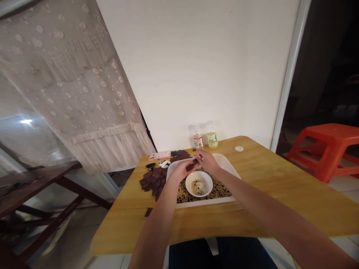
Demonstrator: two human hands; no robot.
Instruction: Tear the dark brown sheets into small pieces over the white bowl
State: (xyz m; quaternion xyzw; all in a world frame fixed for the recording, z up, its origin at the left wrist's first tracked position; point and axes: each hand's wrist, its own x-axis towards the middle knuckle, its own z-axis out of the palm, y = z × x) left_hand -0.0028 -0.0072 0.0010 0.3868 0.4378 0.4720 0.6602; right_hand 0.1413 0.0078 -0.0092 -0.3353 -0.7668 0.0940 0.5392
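Observation:
My left hand (181, 170) and my right hand (206, 160) meet above a white tray (228, 164) on a wooden table (280, 186). Both hands pinch one small dark brown packet (193, 164) between them. Under the hands a white bowl (199, 183) holding a few pale beans stands in the tray, on a bed of mixed beans (221, 191). A heap of the same dark packets (153, 180) lies on the table left of the tray. One single packet (148, 212) lies nearer the front edge.
Two small bottles (205, 139) stand at the wall behind the tray. A pink phone (159, 155), a white cap (239, 148) and small dark items (150, 165) lie at the table's far side. An orange plastic stool (325, 147) stands right; a dark wooden bench (33, 186) left.

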